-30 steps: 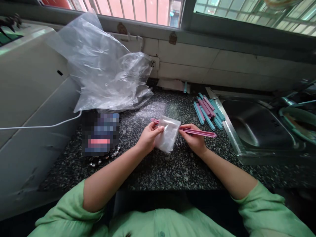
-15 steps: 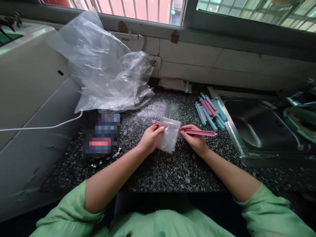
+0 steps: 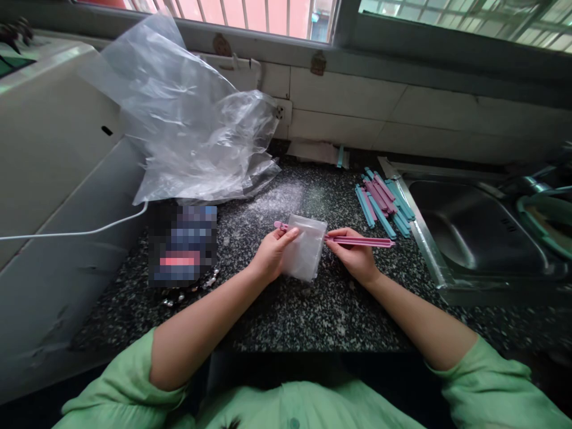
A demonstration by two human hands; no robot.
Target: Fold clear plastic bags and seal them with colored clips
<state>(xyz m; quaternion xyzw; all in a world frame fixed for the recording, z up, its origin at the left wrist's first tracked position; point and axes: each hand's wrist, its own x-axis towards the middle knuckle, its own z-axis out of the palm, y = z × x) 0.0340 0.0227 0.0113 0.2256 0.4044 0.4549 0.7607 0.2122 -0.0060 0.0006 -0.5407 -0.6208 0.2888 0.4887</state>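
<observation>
Head feed's dim overall. I'm getting daylight from the window (image 3: 268, 16) up top, near washed out; room side sits in shade, near-black below the counter (image 3: 290, 322) edge. Glare streaks on the big plastic sheet (image 3: 179, 107), soft sheen in the sink (image 3: 473, 226). Small clear bag (image 3: 305, 247) and pink clip (image 3: 361, 241) readable, fine detail soft. Wide-lens stretch at the edges, right side smeary. Pixelated block (image 3: 183, 244) at left, can't read it.
</observation>
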